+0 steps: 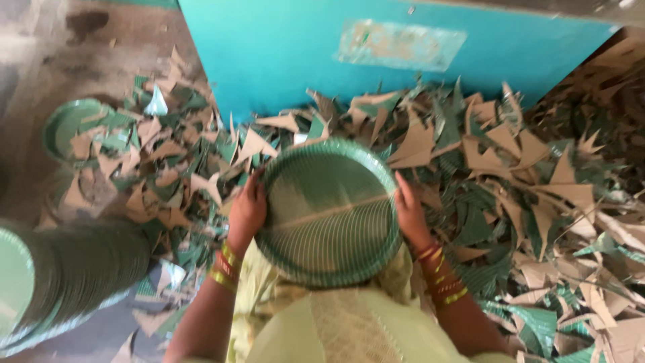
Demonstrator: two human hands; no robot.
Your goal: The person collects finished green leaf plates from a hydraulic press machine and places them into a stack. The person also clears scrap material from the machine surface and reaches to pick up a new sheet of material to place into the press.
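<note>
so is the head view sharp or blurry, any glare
Head view: soft motion blur throughout, the scraps smeared most; even, diffuse light; pale washed-out patch at the upper left floor; green plate between the left hand and right hand stays readable.

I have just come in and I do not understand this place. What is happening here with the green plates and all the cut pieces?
A person holds a round green paper plate by its two sides, the left hand on one rim and the right hand on the other. Around them the floor is covered with brown and green offcuts. A long stack of green plates lies on its side at the person's left, and another single plate sits among the scraps. A teal panel stands behind.
</note>
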